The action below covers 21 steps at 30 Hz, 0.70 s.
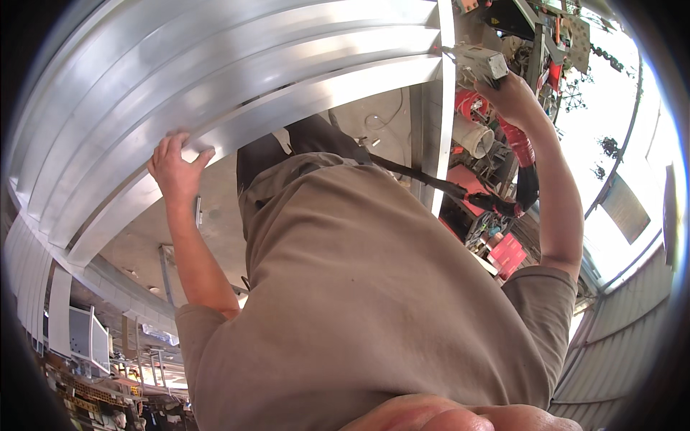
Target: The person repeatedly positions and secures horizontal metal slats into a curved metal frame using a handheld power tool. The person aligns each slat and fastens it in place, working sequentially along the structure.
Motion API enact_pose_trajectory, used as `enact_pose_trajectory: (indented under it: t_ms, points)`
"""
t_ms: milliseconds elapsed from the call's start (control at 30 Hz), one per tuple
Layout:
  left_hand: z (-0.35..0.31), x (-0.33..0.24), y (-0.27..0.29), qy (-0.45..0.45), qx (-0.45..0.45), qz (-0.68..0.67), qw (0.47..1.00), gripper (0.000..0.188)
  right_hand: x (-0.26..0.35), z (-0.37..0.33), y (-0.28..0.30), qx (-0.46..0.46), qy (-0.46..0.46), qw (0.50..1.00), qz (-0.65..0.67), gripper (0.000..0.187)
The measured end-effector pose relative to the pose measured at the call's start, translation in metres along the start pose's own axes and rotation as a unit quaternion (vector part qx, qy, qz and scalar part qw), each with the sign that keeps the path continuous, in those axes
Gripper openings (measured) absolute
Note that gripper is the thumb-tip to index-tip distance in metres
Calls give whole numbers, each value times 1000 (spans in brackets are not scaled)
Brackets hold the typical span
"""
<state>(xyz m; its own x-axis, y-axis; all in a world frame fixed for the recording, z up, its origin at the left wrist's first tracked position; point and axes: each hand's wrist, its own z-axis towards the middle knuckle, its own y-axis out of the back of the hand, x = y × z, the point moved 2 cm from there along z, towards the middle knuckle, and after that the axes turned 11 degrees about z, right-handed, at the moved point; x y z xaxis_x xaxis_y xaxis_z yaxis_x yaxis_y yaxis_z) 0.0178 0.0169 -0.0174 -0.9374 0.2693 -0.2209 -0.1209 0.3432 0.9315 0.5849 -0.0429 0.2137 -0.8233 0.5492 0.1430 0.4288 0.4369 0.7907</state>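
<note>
My left hand (177,169) grips the edge of the nearest shiny metal slat (323,95), its fingers curled over the top and the thumb on the near side. Several such slats run side by side into a straight metal side rail (445,136) on the right. In my right hand (512,99) is a boxy, light grey welding gun (480,63), its thin nozzle pointing left at the rail by the slat ends. Whether the tip touches the metal I cannot tell. A thick cable (528,188), wrapped in red and black, hangs from the gun beside my forearm.
Past the rail on the right stand a white bucket (474,138), a red box (507,253) and cluttered shelves of tools. A dark strap or cable (424,177) crosses from my waist under the rail. More metal panels (25,280) lie at the far left.
</note>
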Motion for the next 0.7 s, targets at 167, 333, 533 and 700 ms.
enact_pose_trajectory:
  t_ms: [167,333,533,700]
  points:
    - [0,-1,3,9,7,-20,1000,56,10,15,-5,22,3,1000,-15,51]
    - [1,-3,6,11,13,-14,1000,55,19,21,-9,29,-10,999,-23,48]
    - [1,-4,7,9,12,-15,1000,55,21,32,-8,95,-100,989,-52,51]
    - [1,-3,5,7,10,-18,1000,56,25,35,-11,55,-48,995,-67,45]
